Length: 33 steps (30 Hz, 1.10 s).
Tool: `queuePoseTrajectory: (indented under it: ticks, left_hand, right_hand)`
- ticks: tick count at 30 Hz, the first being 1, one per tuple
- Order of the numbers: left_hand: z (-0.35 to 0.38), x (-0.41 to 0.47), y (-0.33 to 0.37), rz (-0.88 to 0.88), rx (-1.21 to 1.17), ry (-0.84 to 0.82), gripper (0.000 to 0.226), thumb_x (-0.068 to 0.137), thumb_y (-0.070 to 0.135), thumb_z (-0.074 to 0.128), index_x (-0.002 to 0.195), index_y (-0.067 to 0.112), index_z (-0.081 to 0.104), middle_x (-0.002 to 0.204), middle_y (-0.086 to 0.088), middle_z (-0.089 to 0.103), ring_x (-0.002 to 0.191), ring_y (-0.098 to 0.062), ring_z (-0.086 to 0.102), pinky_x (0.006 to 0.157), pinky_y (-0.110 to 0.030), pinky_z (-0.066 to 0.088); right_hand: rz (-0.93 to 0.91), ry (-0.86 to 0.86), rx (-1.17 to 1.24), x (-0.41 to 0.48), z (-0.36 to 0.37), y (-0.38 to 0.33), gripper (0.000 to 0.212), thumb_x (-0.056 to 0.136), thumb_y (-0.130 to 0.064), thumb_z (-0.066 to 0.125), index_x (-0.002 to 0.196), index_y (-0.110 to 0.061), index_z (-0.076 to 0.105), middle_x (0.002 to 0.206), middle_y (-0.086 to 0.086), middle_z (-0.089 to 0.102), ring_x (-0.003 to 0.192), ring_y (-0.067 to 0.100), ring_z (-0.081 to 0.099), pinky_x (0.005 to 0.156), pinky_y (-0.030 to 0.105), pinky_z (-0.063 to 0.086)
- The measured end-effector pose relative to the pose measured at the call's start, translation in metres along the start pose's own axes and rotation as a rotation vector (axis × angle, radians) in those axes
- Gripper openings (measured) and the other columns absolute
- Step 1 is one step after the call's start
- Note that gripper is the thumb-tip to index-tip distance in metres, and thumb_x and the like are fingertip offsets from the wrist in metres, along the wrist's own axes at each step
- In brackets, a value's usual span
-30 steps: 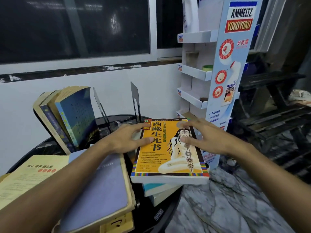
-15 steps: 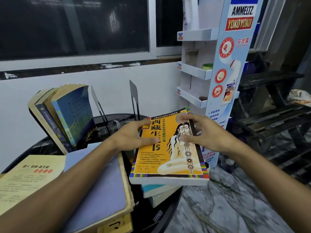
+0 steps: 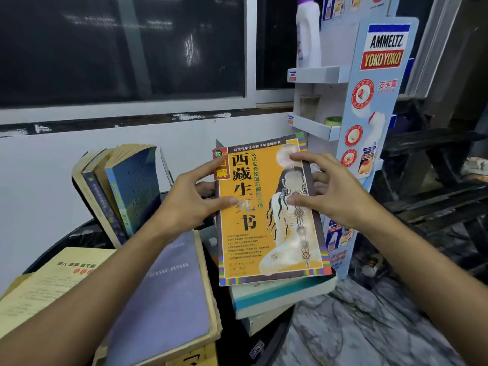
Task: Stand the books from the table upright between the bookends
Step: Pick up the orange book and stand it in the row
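An orange book (image 3: 266,233) with a seated figure on its cover is tilted up, its far edge raised. My left hand (image 3: 190,204) grips its left edge and my right hand (image 3: 330,191) grips its right edge. Its near edge rests over a stack of teal-and-white books (image 3: 277,299). Behind my left hand, three books (image 3: 118,191) lean upright at the back of the round black table (image 3: 79,233). A thin dark bookend (image 3: 165,165) rises right of them; the other bookend (image 3: 217,142) just peeks above the orange book.
A purple-covered book (image 3: 169,299) and a yellow book (image 3: 47,281) lie flat at the front left. A tall cardboard display stand (image 3: 369,122) with shelves stands right of the table. White wall and dark window behind; marble floor (image 3: 356,326) at the right.
Both hands have closed on the orange book and lifted its far edge, tilting it from flat on the stack to steeply raised.
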<state>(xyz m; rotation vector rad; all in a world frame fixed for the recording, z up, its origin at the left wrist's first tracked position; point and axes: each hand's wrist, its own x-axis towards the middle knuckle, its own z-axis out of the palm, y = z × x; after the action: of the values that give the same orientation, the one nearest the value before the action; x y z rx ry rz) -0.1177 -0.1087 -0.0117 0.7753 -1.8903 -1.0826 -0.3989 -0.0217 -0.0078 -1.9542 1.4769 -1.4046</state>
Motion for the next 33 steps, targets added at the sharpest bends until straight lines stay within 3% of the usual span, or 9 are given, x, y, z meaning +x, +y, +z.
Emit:
queuePoseTrajectory:
  ticks: [5,9,11,13,16,19,22,27,33]
  left_hand:
    - [-0.017,-0.004,0.015,0.173,0.029,0.101,0.089,0.081,0.001,0.079,0.149,0.042,0.042,0.14,0.006,0.058,0.121,-0.016,0.063,0.084,-0.05,0.062]
    - [-0.021,-0.009,0.021,0.295,0.04,0.134,0.08,0.083,-0.001,0.076,0.147,0.037,0.047,0.139,0.004,0.053,0.122,-0.019,0.062,0.087,-0.043,0.062]
    - [-0.021,-0.012,0.02,0.327,0.071,0.138,0.077,0.084,0.001,0.076,0.147,0.034,0.047,0.139,0.005,0.052,0.122,-0.017,0.062,0.088,-0.038,0.061]
    - [-0.021,-0.016,0.018,0.349,0.096,0.137,0.076,0.085,0.002,0.075,0.148,0.033,0.047,0.14,0.006,0.05,0.122,-0.016,0.062,0.089,-0.033,0.06]
    - [-0.019,-0.02,0.016,0.388,0.122,0.121,0.073,0.086,0.005,0.074,0.148,0.032,0.046,0.14,0.005,0.048,0.121,-0.018,0.062,0.088,-0.031,0.06]
    - [-0.014,-0.025,0.016,0.422,0.147,0.122,0.068,0.089,0.006,0.072,0.148,0.029,0.047,0.14,0.003,0.048,0.12,-0.02,0.061,0.085,-0.033,0.062]
    - [-0.011,-0.031,0.012,0.447,0.153,0.134,0.062,0.091,0.011,0.069,0.147,0.025,0.049,0.145,0.004,0.047,0.123,-0.021,0.06,0.087,-0.037,0.062]
    - [-0.005,-0.049,0.003,0.457,0.155,0.099,0.061,0.094,0.008,0.066,0.149,0.024,0.046,0.152,0.005,0.044,0.135,-0.022,0.052,0.093,-0.04,0.059]
    - [0.008,-0.068,0.0,0.447,0.056,0.136,0.075,0.092,0.004,0.066,0.154,0.028,0.033,0.154,0.008,0.046,0.135,-0.018,0.054,0.091,-0.044,0.06]
  right_hand:
    - [-0.146,0.006,-0.068,0.016,-0.001,-0.016,0.081,0.068,-0.018,0.091,0.137,-0.039,0.054,0.139,-0.007,0.04,0.115,0.012,0.061,0.094,0.036,0.057]
    - [-0.269,0.06,-0.244,0.023,0.005,-0.02,0.084,0.068,-0.024,0.093,0.137,-0.047,0.05,0.15,-0.008,0.028,0.142,0.019,0.038,0.107,0.049,0.048]
    - [-0.287,0.096,-0.303,0.025,0.01,-0.019,0.085,0.068,-0.024,0.093,0.135,-0.05,0.047,0.155,-0.006,0.021,0.143,0.023,0.036,0.106,0.05,0.048]
    - [-0.301,0.129,-0.342,0.025,0.013,-0.017,0.086,0.067,-0.024,0.093,0.137,-0.046,0.046,0.159,-0.002,0.014,0.139,0.019,0.04,0.107,0.046,0.049]
    - [-0.359,0.223,-0.487,0.022,0.019,-0.013,0.084,0.068,-0.028,0.092,0.141,-0.032,0.051,0.164,0.003,0.007,0.142,0.002,0.026,0.114,0.025,0.035]
    - [-0.388,0.302,-0.65,0.017,0.03,-0.017,0.08,0.072,-0.036,0.089,0.142,-0.026,0.053,0.161,0.01,0.019,0.141,0.028,0.031,0.111,0.041,0.038]
    - [-0.428,0.24,-0.667,0.009,0.044,-0.027,0.08,0.076,-0.039,0.085,0.145,-0.018,0.051,0.151,0.012,0.037,0.13,0.029,0.041,0.103,0.05,0.047]
    - [-0.435,0.103,-0.613,-0.007,0.061,-0.049,0.083,0.085,-0.044,0.076,0.154,-0.023,0.037,0.155,0.009,0.03,0.138,0.022,0.037,0.105,0.046,0.05]
    - [-0.352,0.004,-0.455,-0.017,0.06,-0.077,0.095,0.09,-0.046,0.071,0.161,-0.032,0.009,0.157,-0.004,0.025,0.14,0.005,0.036,0.104,0.028,0.045]
